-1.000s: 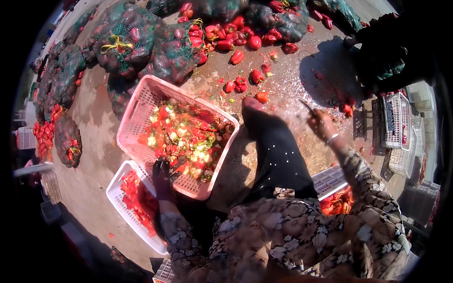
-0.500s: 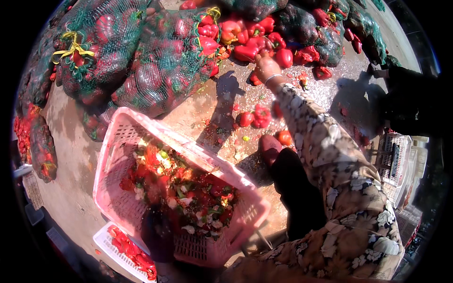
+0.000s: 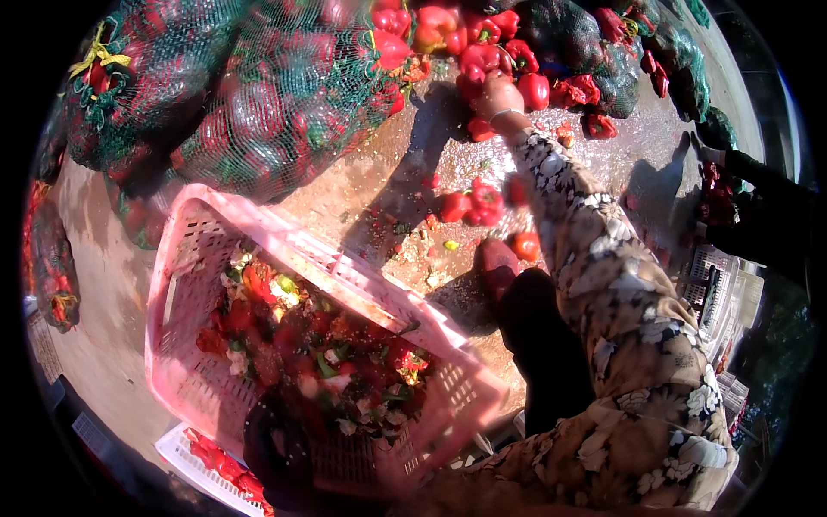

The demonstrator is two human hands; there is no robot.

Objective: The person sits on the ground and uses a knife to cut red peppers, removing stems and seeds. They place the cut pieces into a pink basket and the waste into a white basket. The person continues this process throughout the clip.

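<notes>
At the top middle, my bare right hand point(image 3: 500, 99), with a light bracelet at the wrist, reaches down to a pile of red bell peppers. Its fingers are closed on a red bell pepper point(image 3: 479, 64); the fingertips are partly hidden. A single red pepper point(image 3: 534, 90) lies just right of the hand. I cannot make out my left hand; a dark shape covers the lower left of the pink crate point(image 3: 172, 345). Inside this slatted crate are pepper cores, stems and red pieces point(image 3: 327, 362), partly in shade.
Green mesh sacks point(image 3: 284, 112) full of red peppers stand at the upper left, with more sacks point(image 3: 568, 39) behind. Loose peppers point(image 3: 485, 205) lie near my shoe point(image 3: 497, 265). A white basket point(image 3: 202, 478) holds red pieces. Pale crates point(image 3: 724, 293) and a dark-clothed person point(image 3: 758, 215) are on the right.
The view has shifted, so the sacks and pink crate sit farther left and the pepper pile nearer. My right hand remains at the pile, its fingers on a red bell pepper.
</notes>
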